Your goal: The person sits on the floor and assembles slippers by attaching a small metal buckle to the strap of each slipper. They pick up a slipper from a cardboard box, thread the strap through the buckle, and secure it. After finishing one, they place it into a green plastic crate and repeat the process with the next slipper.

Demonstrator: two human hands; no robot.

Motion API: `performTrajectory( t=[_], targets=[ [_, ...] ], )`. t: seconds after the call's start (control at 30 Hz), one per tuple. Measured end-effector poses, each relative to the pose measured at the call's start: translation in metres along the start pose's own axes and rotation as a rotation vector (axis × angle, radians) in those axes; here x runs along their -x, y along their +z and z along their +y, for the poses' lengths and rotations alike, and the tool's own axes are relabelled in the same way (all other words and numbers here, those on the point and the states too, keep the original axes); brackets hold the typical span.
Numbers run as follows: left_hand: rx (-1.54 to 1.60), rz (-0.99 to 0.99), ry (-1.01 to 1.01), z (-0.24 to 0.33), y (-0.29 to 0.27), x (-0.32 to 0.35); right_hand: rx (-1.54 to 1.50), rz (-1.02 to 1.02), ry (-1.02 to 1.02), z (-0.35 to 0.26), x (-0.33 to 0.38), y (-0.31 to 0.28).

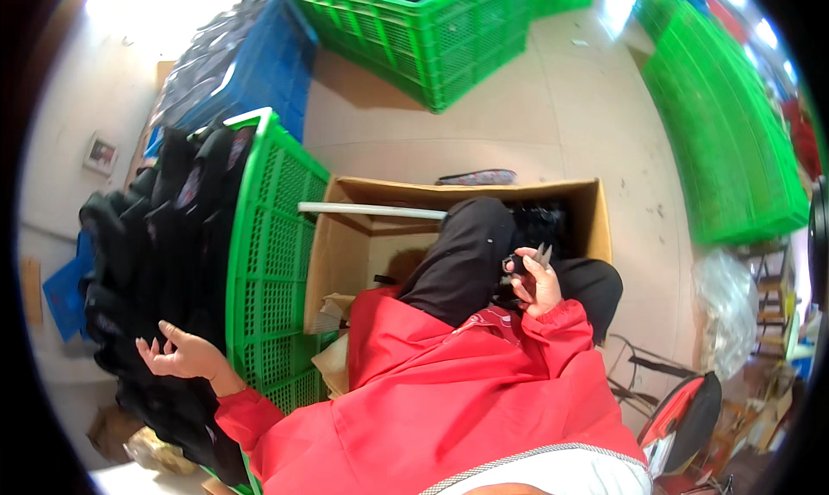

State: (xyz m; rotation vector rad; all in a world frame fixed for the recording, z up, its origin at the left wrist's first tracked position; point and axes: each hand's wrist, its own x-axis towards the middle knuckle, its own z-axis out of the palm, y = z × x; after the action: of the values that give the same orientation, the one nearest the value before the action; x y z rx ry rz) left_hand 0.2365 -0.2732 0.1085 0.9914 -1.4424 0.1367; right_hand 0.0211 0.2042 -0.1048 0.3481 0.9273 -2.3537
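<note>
My left hand [183, 353] hangs over a heap of soft black pieces [164, 253] piled on the left, beside a green crate [275, 262]. Its fingers are spread, and nothing shows in them. My right hand [542, 290] is closed around a small pair of scissors [542, 255] with pointed metal blades and a dark handle, held above my lap. Their blades point up and away from me. My black-trousered legs reach into an open cardboard box [332, 262]. A pale bar [371, 210] lies across the left part of that box.
A green crate [432, 37] and a blue crate [259, 72] with dark items stand ahead. Stacked green crates [725, 124] line the right. A patterned piece [477, 177] lies behind the box. Clear plastic [725, 309] and a red-black bag [686, 417] are at right.
</note>
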Motion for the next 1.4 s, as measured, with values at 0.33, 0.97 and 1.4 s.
performTrajectory(
  t=[0.33, 0.97, 1.4],
  targets=[
    [0.503, -1.327, 0.781, 0.199, 0.192, 0.275, -0.151, 0.205, -0.094, 0.012, -0.024, -0.027],
    [0.151, -1.855, 1.33, 0.3, 0.338, 0.649, -0.223, 0.416, -0.085, 0.008, -0.053, -0.034],
    [1.227, -1.766, -0.921, 0.342, 0.282, 0.336, 0.086, 0.432, -0.219, -0.018, -0.041, -0.015]
  ],
)
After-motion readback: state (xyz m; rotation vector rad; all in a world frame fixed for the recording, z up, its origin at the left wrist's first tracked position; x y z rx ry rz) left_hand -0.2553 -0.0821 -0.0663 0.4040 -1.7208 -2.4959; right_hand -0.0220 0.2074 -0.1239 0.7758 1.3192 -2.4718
